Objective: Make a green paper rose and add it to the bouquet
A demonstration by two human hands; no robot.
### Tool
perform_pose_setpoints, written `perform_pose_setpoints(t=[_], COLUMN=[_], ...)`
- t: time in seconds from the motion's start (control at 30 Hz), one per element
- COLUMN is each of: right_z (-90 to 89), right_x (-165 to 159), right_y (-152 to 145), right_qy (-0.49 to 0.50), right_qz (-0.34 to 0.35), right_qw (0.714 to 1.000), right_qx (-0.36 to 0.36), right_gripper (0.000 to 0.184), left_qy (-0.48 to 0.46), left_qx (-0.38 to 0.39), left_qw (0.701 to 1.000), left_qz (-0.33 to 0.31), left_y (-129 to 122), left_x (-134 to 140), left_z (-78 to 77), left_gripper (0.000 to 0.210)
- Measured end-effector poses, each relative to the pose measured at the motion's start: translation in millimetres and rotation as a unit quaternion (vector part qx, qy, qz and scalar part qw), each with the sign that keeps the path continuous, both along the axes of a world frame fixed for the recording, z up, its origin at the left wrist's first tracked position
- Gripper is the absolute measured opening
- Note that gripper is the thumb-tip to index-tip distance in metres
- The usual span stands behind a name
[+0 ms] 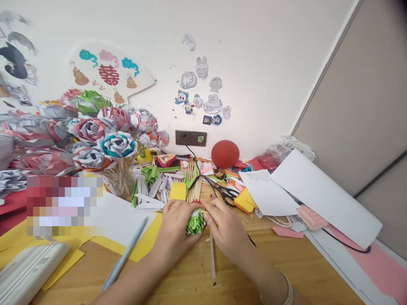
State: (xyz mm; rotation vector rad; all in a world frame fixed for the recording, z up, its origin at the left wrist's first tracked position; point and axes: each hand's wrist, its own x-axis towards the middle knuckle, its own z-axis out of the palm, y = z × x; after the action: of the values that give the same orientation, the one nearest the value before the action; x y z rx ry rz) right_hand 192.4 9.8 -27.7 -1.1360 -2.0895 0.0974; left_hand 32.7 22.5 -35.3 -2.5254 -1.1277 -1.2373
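Observation:
A small green and white folded-paper flower [195, 222] sits between my two hands, low over the wooden table. My left hand [174, 226] is closed around its left side, thumb along the top. At the flower's right edge, my right hand [224, 222] is pinched on what looks like a thin wooden stick [205, 211], mostly hidden by the fingers. Just beyond the hands lies a bundle of wooden sticks [194, 186]. A translucent glue stick [212, 258] lies on the table below the flower.
Black scissors [227, 192] and yellow folded paper [244, 201] lie beyond my right hand. Folded paper strips [157, 186] are piled at the back left, beside a vase of paper flowers [117, 146]. A blue pen [125, 254] lies left. A red balloon [225, 154] rests against the wall.

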Motion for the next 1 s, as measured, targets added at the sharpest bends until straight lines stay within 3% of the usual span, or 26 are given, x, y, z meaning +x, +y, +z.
perform_pose_setpoints(t=[0.23,0.37,0.47,0.53,0.7,1.0], right_z=[-3.0,-2.7,-2.5,-2.2,-3.4,-8.8], right_x=[0,1,3,3,-1,-8], right_y=[2,2,2,2,1,-6], right_qy=[-0.092,-0.040,-0.007,-0.016,0.026,0.104], right_qz=[-0.035,-0.020,-0.019,-0.015,-0.004,-0.025], right_qw=[0.994,0.998,0.998,0.996,0.990,0.991], right_qx=[0.053,0.047,0.058,0.084,0.139,0.080], right_gripper=[0.039,0.039,0.026,0.016,0.015,0.012], left_qy=[0.003,0.002,0.000,-0.002,-0.004,-0.015], left_qx=[0.010,0.013,0.010,0.009,0.008,0.020], left_qw=[1.000,1.000,1.000,1.000,1.000,1.000], left_qz=[-0.003,-0.014,-0.013,-0.008,-0.001,-0.013], left_y=[-1,-1,0,0,0,-2], left_x=[0,-1,-1,0,0,1], left_z=[-0.5,-1.2,-1.4,-1.4,-1.4,2.6], left_gripper=[0.038,0.035,0.033,0.035,0.035,0.027])
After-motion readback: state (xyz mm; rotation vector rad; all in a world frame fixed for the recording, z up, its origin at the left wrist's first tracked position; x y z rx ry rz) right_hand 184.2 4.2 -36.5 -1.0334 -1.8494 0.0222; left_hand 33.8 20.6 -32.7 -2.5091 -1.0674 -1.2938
